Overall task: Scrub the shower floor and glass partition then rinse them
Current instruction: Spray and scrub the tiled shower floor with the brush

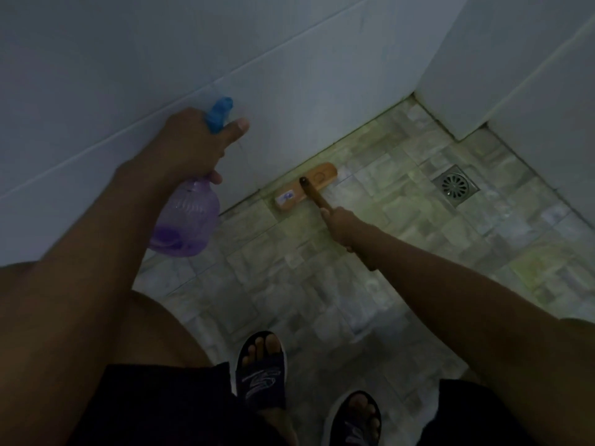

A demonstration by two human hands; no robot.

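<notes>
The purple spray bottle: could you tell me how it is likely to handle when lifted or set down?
The spray bottle probably feels light: liquid seems to fill only its bottom. Its see-through ribbed wall would likely give under a squeeze. Nearly empty, it may tip easily if knocked.

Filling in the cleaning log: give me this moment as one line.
phase: floor scrub | left hand: grips spray bottle | right hand: grips brush handle | brush head: on floor at wall base
</notes>
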